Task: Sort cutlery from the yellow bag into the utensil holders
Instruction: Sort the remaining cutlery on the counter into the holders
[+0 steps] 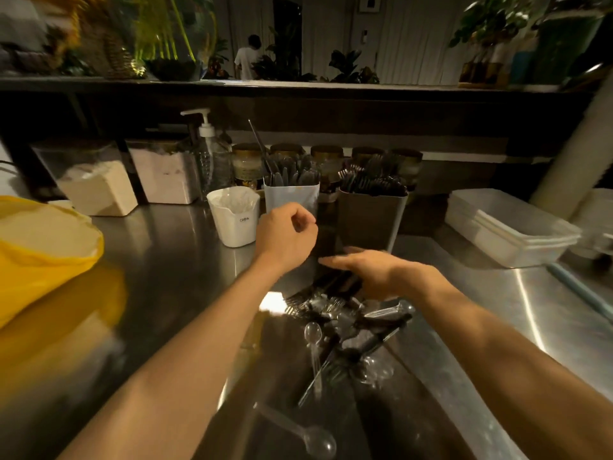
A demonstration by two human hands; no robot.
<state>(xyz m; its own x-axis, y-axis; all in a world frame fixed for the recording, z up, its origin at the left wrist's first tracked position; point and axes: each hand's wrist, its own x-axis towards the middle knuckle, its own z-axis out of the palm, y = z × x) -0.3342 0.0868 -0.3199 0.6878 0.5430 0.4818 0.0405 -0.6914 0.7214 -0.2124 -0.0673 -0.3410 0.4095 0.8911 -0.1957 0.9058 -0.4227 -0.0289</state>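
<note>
Closest in, head view: one clear plastic spoon (308, 433) lies alone on the steel counter (159, 280), bowl toward the camera. Just beyond it sits a loose pile of cutlery (348, 330), clear spoons and forks mixed with black pieces, lying crosswise over one another. Right hand (371, 273) hovers flat at the far end of the pile, fingers straight and together, pointing left, over or on some black handles; contact cannot be told. Left hand (285, 234) is raised in front of the holders, fingers curled in toward the palm; whether it pinches anything cannot be told, motion blur and dark background. Yellow bag (43, 254) stands at the left edge of the counter, mouth open, well apart from the pile. Three holders in a row behind the hands: white cup (234, 220) with clear pieces inside, white holder (292, 195) packed with upright grey knives, grey holder (371, 217) full of dark forks. Behind them a line of gold-lidded jars (247, 161). To the left, a pump bottle (209, 151) and two clear tubs of pale powder (96, 187). Stacked white trays (507, 227) sit at the right. Far background: a person (247, 61) among plants beyond the upper ledge.
</note>
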